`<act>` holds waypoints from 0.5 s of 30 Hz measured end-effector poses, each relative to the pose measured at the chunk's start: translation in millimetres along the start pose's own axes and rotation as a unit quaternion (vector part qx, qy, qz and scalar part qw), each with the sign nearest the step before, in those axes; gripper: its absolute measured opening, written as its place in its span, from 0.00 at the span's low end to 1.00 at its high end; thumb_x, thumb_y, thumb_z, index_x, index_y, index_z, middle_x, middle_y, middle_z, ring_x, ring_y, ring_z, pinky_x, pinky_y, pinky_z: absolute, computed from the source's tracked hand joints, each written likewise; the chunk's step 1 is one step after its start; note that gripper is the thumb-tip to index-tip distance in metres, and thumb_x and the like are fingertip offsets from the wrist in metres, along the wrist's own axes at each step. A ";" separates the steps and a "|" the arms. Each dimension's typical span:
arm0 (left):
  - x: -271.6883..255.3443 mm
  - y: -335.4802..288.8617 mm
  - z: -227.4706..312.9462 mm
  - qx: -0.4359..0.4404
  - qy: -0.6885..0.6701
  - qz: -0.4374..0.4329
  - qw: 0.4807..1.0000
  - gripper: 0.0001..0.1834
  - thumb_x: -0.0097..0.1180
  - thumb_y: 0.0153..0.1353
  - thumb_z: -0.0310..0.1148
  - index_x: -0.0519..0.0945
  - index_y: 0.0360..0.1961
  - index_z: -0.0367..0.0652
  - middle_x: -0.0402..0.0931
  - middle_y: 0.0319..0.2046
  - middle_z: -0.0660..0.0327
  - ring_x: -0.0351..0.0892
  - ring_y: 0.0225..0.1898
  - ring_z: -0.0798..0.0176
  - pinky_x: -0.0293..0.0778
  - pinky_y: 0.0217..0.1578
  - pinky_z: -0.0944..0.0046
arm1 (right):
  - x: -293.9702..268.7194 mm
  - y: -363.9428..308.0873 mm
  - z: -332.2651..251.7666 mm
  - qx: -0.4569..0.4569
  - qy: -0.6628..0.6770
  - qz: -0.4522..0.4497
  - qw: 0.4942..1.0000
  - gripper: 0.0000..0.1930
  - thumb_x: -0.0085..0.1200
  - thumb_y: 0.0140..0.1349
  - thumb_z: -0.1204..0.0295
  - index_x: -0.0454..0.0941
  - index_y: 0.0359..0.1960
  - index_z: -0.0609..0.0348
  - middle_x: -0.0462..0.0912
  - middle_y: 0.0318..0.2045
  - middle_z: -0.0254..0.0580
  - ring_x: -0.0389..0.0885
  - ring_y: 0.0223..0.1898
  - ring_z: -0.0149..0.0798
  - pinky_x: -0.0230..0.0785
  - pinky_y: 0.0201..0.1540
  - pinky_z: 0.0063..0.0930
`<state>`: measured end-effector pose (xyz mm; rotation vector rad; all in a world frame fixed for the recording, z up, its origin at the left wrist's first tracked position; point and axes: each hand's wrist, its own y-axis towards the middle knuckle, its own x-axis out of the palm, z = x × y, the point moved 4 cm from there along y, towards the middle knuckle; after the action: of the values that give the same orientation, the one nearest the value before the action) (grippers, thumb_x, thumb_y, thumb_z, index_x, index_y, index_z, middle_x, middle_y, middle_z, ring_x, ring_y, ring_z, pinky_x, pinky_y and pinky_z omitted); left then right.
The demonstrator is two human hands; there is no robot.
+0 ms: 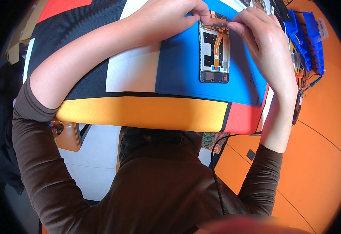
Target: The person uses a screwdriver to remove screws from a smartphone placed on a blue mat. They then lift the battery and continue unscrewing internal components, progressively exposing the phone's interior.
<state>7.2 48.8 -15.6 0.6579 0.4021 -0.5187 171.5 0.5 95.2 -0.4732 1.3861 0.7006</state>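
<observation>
A blue rubbery work mat (178, 74) lies on a tabletop (139, 113) covered in orange, black, white and red panels. Blue plastic parts bins (309, 33) stand at the far right edge, with small wired electronic parts (305, 80) just beside them. A tan leather-like bag (67, 134) hangs below the tabletop's near left edge. A black cable (216, 175) runs down over a brown long-sleeved top. An orange floor (318, 156) with thin dark lines spreads on the right, and pale floor tiles (92, 163) show under the tabletop.

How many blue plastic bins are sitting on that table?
2 show: one blue bin by the right hand, another blue bin just right of it. More may lie hidden past the picture's rim.
</observation>
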 end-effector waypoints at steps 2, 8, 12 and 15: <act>-0.5 0.1 0.7 0.003 0.000 0.006 1.000 0.05 0.57 0.61 0.23 0.84 0.36 0.39 0.84 0.36 0.50 0.82 0.44 0.45 0.77 0.47 0.53 | -0.1 -1.9 -1.5 0.008 0.019 0.011 1.000 0.07 0.62 0.66 0.70 0.82 0.42 0.58 0.79 0.35 0.43 0.76 0.35 0.46 0.69 0.42 0.38; -1.8 -0.4 2.8 0.013 0.008 0.002 1.000 0.04 0.57 0.60 0.23 0.83 0.34 0.40 0.83 0.36 0.51 0.82 0.44 0.45 0.77 0.48 0.53 | 0.5 -3.3 -9.2 0.028 0.064 0.041 0.997 0.08 0.59 0.58 0.80 0.75 0.39 0.58 0.72 0.38 0.50 0.71 0.45 0.55 0.64 0.50 0.44; -1.3 0.4 1.9 0.008 0.007 0.007 1.000 0.04 0.58 0.60 0.24 0.83 0.34 0.40 0.83 0.36 0.51 0.82 0.44 0.45 0.77 0.48 0.53 | 1.5 -3.1 -10.9 0.016 0.089 0.055 0.994 0.08 0.59 0.59 0.80 0.76 0.40 0.58 0.72 0.38 0.50 0.72 0.45 0.56 0.64 0.52 0.44; -1.1 -0.4 1.6 0.001 0.004 0.008 1.000 0.03 0.58 0.60 0.24 0.83 0.34 0.40 0.83 0.36 0.52 0.82 0.44 0.46 0.77 0.48 0.54 | 1.0 -4.9 -12.6 0.032 0.091 0.037 0.995 0.08 0.60 0.60 0.78 0.77 0.40 0.59 0.72 0.38 0.50 0.73 0.45 0.56 0.65 0.51 0.44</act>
<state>6.4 47.8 -14.1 0.6652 0.4038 -0.5016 165.9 -11.4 91.9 -0.4450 1.5995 0.6832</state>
